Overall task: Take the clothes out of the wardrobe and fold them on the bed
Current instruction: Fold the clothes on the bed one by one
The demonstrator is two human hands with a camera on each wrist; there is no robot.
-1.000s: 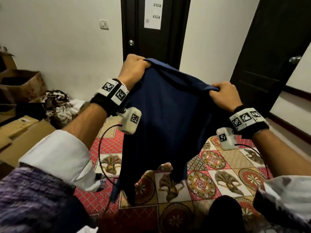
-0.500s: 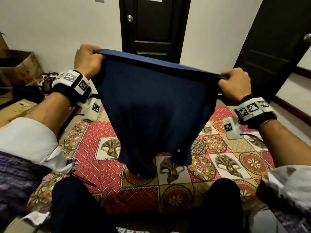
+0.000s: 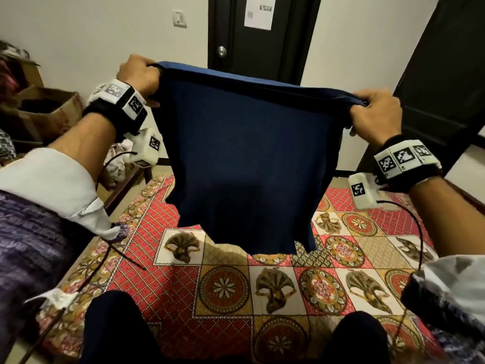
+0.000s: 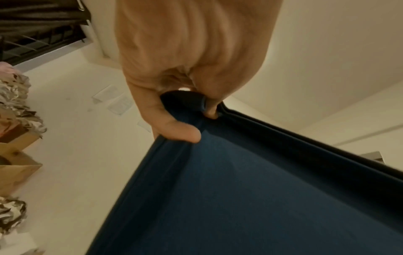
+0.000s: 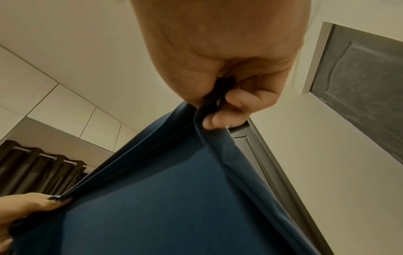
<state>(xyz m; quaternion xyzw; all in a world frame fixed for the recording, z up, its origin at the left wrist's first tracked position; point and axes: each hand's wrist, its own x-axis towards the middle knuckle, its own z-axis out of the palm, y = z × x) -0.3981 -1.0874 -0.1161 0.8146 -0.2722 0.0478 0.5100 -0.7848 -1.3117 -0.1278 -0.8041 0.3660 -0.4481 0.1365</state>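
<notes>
Two corners of the dark blue garment (image 3: pixel 244 164) are pinched, one by the left hand (image 3: pixel 139 74) and one by the right hand (image 3: pixel 375 114), the fingers of each curled tight round the bunched top edge, so that the cloth is held stretched in the air above the patterned bed (image 3: pixel 225 287). It is judged light, soft and limp, so the top corners are best gripped, and sagging is to be expected wherever it is unsupported.
</notes>
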